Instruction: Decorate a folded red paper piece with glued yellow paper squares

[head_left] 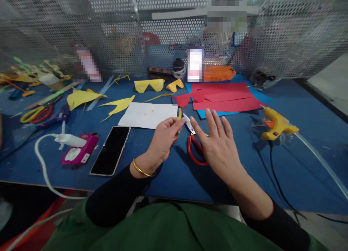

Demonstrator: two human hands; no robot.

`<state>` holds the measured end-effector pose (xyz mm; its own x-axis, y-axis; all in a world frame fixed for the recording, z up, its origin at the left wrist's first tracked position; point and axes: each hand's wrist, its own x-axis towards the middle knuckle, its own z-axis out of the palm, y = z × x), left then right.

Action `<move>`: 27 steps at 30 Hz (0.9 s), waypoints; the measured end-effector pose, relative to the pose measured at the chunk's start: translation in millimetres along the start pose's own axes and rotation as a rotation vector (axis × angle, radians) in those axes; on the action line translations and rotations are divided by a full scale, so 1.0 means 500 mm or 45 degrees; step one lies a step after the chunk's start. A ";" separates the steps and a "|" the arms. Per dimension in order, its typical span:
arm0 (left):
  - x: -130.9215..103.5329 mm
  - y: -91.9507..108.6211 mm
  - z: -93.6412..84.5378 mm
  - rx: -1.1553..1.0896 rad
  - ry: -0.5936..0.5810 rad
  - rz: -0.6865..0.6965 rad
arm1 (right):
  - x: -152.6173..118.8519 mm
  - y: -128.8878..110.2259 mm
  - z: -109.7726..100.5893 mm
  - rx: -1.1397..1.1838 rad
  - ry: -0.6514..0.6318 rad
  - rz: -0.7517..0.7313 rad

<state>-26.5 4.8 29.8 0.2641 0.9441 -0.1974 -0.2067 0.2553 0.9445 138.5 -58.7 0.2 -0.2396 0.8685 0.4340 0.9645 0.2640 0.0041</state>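
My left hand (166, 138) is closed in a pinch near the right edge of a white sheet of paper (136, 115). A small yellow strip (179, 113) shows just beyond its fingertips; whether they grip it I cannot tell. My right hand (221, 145) is spread with the palm down, above and beside red-handled scissors (197, 162), partly covering them. The blades point up towards my left fingertips. Farther off lie a red paper mask shape (183, 99) and two yellow paper mask shapes, a larger one (141, 86) and a smaller one (172, 86).
At right lies a yellow glue gun (280, 124) with its cord. Red sheets (231, 104) lie over blue ones behind my right hand. On the left are a phone (111, 151), a magenta power adapter (81, 148), yellow paper scraps (81, 98) and more scissors (40, 114). Perforated metal panels (168, 29) stand behind.
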 end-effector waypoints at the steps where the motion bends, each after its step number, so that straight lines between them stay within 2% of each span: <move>1: -0.003 -0.001 0.001 0.001 -0.060 -0.029 | -0.001 0.000 0.003 -0.013 0.014 -0.015; 4: -0.013 -0.008 0.007 0.035 -0.175 -0.108 | -0.004 -0.001 0.008 -0.046 0.046 -0.034; 9: -0.018 -0.015 0.012 0.069 -0.210 -0.133 | -0.004 -0.009 0.004 -0.051 0.068 -0.061; 12: -0.018 -0.018 0.014 0.147 -0.179 -0.085 | -0.006 -0.017 0.004 -0.028 0.084 -0.065; 16: -0.019 -0.026 0.019 0.345 -0.106 0.078 | -0.008 -0.027 0.009 0.023 0.092 -0.106; 20: -0.016 -0.028 0.020 0.365 -0.130 0.143 | -0.007 -0.030 0.010 0.028 0.085 -0.129; 24: -0.015 -0.021 0.014 0.242 -0.205 -0.010 | -0.005 -0.023 0.002 0.211 0.124 0.003; 27: -0.019 -0.018 0.011 0.133 -0.293 -0.117 | -0.004 -0.013 -0.007 0.585 0.208 0.213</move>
<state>-22.0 -7.7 24.8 0.4870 0.8426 -0.2298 -0.0768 0.3034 0.9498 133.1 -63.4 2.4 -0.0300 0.8474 0.5301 0.8312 0.3157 -0.4577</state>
